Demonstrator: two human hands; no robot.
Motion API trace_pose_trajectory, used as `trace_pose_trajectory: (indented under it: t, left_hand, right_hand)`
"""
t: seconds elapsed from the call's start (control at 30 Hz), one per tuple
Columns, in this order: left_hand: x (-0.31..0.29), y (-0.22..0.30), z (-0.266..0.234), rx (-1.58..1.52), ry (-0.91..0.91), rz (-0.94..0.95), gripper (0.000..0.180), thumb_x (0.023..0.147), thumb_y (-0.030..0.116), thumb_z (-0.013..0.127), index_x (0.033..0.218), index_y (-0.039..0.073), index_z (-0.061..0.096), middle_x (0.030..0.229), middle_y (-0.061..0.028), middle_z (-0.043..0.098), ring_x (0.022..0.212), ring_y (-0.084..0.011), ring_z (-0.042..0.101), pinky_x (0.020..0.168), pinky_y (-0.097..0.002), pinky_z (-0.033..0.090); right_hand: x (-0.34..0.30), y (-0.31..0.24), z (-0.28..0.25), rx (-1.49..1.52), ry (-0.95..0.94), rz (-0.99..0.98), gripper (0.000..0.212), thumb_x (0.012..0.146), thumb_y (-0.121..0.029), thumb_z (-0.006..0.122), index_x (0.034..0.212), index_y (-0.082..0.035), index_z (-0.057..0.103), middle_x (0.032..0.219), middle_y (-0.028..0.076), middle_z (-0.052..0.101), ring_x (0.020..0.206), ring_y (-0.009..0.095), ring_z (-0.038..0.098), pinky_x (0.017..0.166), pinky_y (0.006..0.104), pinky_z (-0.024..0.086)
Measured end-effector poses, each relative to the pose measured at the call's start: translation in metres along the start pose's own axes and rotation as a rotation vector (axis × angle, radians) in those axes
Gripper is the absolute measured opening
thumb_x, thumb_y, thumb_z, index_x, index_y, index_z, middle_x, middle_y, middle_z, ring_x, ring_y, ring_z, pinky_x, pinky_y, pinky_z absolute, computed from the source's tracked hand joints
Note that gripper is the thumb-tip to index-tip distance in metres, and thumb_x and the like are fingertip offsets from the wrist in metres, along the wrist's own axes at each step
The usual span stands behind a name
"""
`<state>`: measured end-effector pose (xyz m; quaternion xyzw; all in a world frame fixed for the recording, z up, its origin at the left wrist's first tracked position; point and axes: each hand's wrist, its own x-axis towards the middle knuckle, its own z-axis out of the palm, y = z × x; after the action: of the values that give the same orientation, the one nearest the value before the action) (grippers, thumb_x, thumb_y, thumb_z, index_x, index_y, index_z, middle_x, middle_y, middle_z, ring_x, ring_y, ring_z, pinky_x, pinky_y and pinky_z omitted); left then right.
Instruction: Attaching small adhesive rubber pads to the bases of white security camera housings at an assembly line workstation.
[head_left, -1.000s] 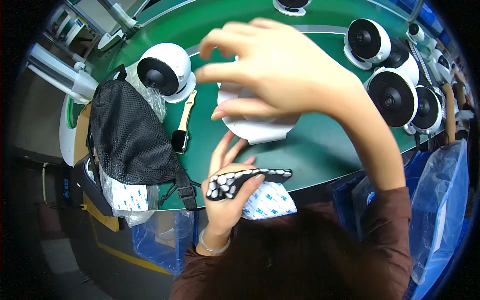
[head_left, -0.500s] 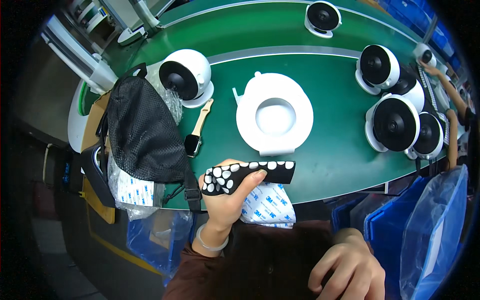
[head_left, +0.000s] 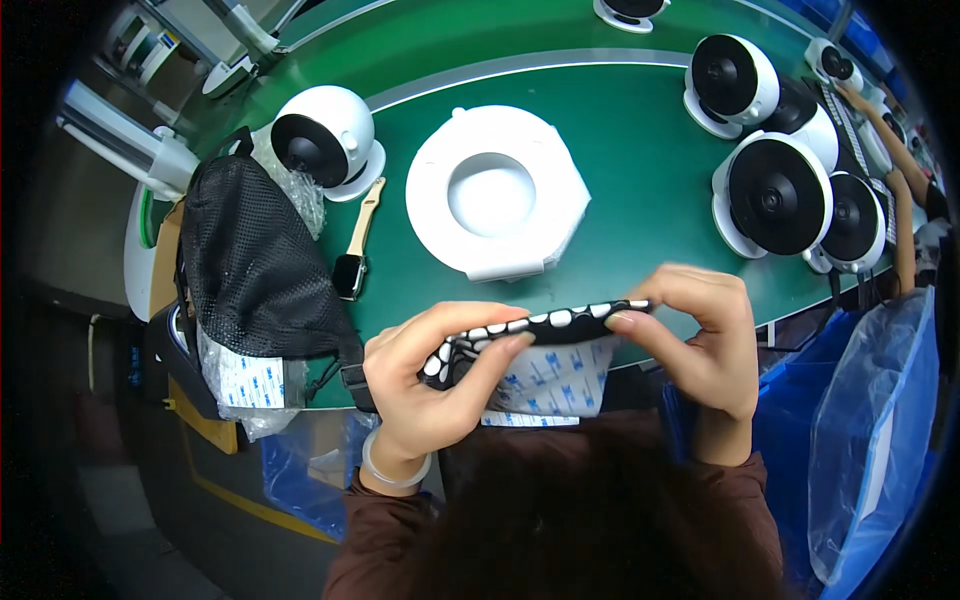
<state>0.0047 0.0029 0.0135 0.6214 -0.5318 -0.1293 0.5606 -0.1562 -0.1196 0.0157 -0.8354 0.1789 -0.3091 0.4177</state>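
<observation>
A black strip with white round dots (head_left: pixel 562 328) stretches between my two hands above the near edge of the bench. My left hand (head_left: pixel 425 375) grips its left end, thumb against fingers. At the right end, my right hand (head_left: pixel 705 335) pinches the strip between thumb and fingertips; those fingers are slightly blurred. Below the strip hangs a white sheet with blue print (head_left: pixel 560 380); how the two are joined is hidden. Beyond my hands, a white round part with a round hollow (head_left: pixel 435 200) lies on the green bench (head_left: pixel 620 220).
To the left are a black mesh bag (head_left: pixel 265 260), a watch with a beige strap (head_left: pixel 350 272) and a white round device with a black front (head_left: pixel 340 130). Several similar devices (head_left: pixel 780 195) cluster at the right. Plastic-lined blue bins (head_left: pixel 870 430) stand beside the bench; another person's arm (head_left: pixel 905 240) shows far right.
My right hand has risen from near my lap and taken hold of the strip's right end. The whole view has shifted, so bench items appear higher and farther left.
</observation>
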Motion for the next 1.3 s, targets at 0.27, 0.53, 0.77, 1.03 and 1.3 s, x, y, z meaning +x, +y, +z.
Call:
trace_pose_trajectory:
  t: [0.27,0.53,0.77,1.03,1.3]
  left_hand:
    - [-0.003,-0.001,0.004,-0.050,-0.058,0.055,0.016,0.061,-0.004,0.067,0.075,-0.002,0.061,0.068,-0.0074,0.062,0.058,-0.0115,0.060,0.052,-0.0187,0.044]
    - [-0.001,-0.002,0.002,0.005,-0.091,0.048,0.015,0.060,-0.003,0.068,0.072,-0.001,0.060,0.060,-0.0070,0.060,0.051,-0.0122,0.058,0.048,-0.0193,0.042]
    - [-0.001,0.003,0.000,0.100,-0.120,0.131,0.014,0.059,-0.007,0.064,0.071,-0.001,0.060,0.060,-0.0085,0.059,0.048,-0.0152,0.057,0.046,-0.0200,0.041]
    - [0.001,0.005,0.000,0.118,-0.125,0.139,0.015,0.059,-0.007,0.061,0.073,-0.002,0.060,0.063,-0.0100,0.060,0.052,-0.0182,0.059,0.049,-0.0210,0.043]
    - [-0.006,-0.009,-0.001,-0.012,0.186,-0.248,0.007,0.068,-0.002,0.063,0.073,-0.004,0.059,0.063,-0.0057,0.059,0.055,-0.0060,0.053,0.050,-0.0173,0.040]
  right_hand:
    - [0.008,-0.012,0.007,-0.107,-0.041,-0.220,0.021,0.059,-0.003,0.068,0.079,-0.003,0.062,0.072,0.006,0.060,0.063,0.019,0.054,0.056,0.0255,0.041]
    - [0.011,-0.011,0.009,-0.121,-0.078,-0.214,0.014,0.063,-0.010,0.067,0.071,-0.006,0.056,0.065,0.005,0.054,0.061,0.022,0.052,0.052,0.0283,0.042]
    - [0.011,-0.007,0.010,-0.171,-0.061,-0.298,0.016,0.061,-0.010,0.067,0.074,-0.007,0.059,0.068,0.003,0.054,0.063,0.020,0.053,0.052,0.0278,0.042]
    - [0.011,-0.015,0.010,-0.356,0.105,-0.443,0.016,0.055,-0.008,0.068,0.071,-0.010,0.063,0.071,0.001,0.058,0.068,0.018,0.056,0.076,0.0389,0.044]
    - [-0.003,-0.031,0.020,-0.402,0.150,-0.469,0.010,0.062,-0.006,0.064,0.071,-0.009,0.060,0.080,0.004,0.061,0.076,0.021,0.059,0.075,0.0364,0.047]
